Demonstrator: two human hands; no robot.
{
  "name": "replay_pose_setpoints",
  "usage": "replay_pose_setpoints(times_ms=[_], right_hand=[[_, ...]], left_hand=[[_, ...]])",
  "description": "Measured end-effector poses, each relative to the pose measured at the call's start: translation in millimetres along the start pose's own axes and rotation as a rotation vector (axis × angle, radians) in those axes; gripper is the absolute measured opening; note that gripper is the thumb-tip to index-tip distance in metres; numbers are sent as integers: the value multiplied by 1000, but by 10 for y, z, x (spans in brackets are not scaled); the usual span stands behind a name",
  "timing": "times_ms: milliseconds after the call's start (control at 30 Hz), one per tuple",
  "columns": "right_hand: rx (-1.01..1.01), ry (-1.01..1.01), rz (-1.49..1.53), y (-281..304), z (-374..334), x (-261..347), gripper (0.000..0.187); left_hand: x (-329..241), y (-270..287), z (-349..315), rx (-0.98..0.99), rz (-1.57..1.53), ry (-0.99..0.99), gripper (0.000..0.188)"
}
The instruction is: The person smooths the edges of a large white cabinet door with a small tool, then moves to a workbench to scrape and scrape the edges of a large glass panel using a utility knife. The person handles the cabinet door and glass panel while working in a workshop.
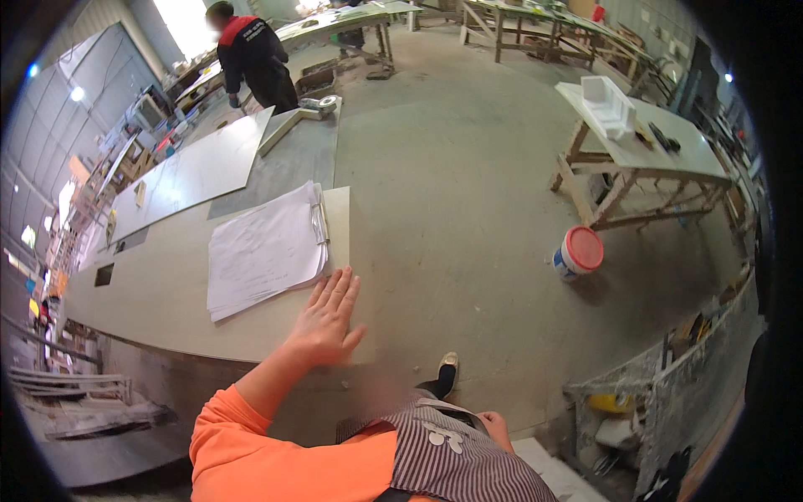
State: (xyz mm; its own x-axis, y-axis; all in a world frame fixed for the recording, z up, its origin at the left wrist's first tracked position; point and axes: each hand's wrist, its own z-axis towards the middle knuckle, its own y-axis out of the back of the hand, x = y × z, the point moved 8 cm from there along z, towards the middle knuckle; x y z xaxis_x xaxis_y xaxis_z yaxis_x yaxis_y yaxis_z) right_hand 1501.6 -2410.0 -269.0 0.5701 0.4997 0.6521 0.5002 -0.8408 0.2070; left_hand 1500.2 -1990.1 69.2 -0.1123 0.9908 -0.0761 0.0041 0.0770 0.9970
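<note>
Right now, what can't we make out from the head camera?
All in the head view:
Right hand: partly hidden by the striped apron; grip unclear.
Left hand: its own back hides whether the palm touches anything.
Paper stack: writing too faint and small to read.
Bucket: contents hidden by the red lid.
Dark tool on the right-hand table: too small to identify.

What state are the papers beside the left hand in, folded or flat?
Flat: the white papers lie opened out in a stack on the pale board, a clip at their right edge.
</note>
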Motion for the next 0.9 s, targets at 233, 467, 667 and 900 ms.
replay_pose_setpoints(times_ms=[233,467,667,900], right_hand=[[79,86,-157,368,743,1073,28],[159,163,-324,280,1319,2150,31],[365,328,-766,-32,1898,2555,35],[618,446,-581,-147,2746,3336,27]], left_hand=[[-71,-18,236,-66,-68,202,61],[149,115,147,-324,-47,500,67],[303,2,105,-298,-34,759,69],[192,230,-172,-688,153,1214,52]])
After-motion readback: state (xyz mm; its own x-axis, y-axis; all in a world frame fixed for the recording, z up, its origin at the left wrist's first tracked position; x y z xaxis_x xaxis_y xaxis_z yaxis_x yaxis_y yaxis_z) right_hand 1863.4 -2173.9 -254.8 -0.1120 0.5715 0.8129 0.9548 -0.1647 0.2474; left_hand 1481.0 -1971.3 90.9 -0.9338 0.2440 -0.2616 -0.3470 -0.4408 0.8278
